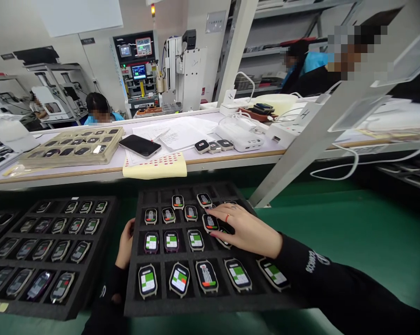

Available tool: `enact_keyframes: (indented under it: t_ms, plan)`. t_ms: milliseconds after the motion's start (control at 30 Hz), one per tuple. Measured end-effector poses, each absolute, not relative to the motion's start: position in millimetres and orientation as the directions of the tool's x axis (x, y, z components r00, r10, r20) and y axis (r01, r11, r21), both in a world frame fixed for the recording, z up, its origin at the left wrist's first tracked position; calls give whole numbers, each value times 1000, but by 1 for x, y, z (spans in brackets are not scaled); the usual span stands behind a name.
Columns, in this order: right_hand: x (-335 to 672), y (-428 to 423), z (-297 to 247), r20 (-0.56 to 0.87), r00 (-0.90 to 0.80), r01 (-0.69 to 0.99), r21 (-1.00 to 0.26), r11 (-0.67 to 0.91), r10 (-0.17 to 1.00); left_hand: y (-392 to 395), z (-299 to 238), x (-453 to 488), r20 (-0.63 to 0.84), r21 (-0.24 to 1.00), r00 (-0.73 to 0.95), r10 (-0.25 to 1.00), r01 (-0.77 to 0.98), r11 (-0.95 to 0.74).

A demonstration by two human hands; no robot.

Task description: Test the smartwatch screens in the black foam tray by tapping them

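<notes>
My left hand is beside the tray; its grip I cannot tell. My right hand pinches a watch between thumb and finger, over this tray. Farther, a phone lies on the table.

Pale lilac bench top: flat black-screened phone lies partly on white paper sheets. Yellow paper sheet with red marks overhangs the bench's front edge. Cream plastic compartment tray left of the phone. Across the bench from me, a co-worker in bright blue; behind, dark-panelled machine, screens lit.
</notes>
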State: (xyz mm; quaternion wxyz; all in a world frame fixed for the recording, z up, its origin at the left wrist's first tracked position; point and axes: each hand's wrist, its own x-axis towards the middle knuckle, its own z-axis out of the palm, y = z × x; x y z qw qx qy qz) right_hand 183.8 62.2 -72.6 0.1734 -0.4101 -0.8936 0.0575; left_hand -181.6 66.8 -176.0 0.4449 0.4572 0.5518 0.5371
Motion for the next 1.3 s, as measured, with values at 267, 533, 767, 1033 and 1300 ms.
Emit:
enact_keyframes:
  t_ms: [267, 533, 767, 1033, 1300]
  plan:
    - [178, 77, -83, 260, -584, 680, -360, 638, 769, 65, -168, -180, -19, 999, -159, 987, 45, 27]
    - [180, 72, -77, 279, -414, 580, -653, 487, 867, 66, -169, -180, -21, 997, -162, 987, 66, 32]
    - [186, 77, -70, 50, -268, 263, -957, 123, 962, 66, -171, -182, -21, 996, -166, 986, 79, 35]
    - [193, 75, -68, -22, -221, 159, -987, 14, 975, 67, -178, -185, -27, 996, -185, 982, 82, 43]
    - [207, 90, -79, 47, -187, 297, -949, 102, 981, 67, -182, -188, -40, 997, -186, 982, 60, 52]
